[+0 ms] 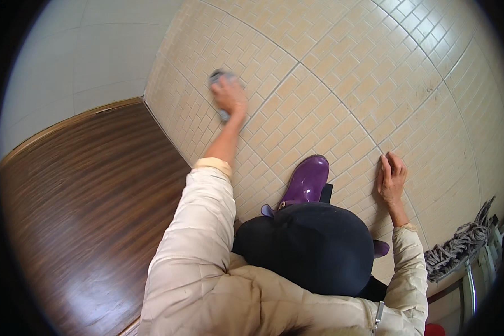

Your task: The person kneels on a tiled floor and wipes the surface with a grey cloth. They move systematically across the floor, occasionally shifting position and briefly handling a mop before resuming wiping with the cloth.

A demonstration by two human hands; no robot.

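Observation:
My left hand (230, 95) presses a grey cloth (232, 78) against the beige brick-patterned tiles (319, 109). Motion blurs both the hand and the cloth, and part of the cloth is hidden beneath the palm. Off to the right, my right hand (392, 174) touches the tiled surface with its fingertips, fingers bent and close together; no object shows in it. Between my arms is a purple rubber boot (306, 178), with part of another purple boot (380, 248) beyond my dark-trousered knee.
Dark wood-grain boards (88, 201) lie at the left, below a pale tiled wall (105, 54). A grey string mop head (462, 248) is at the lower right, near metal poles. A red object (434, 329) shows at the bottom edge.

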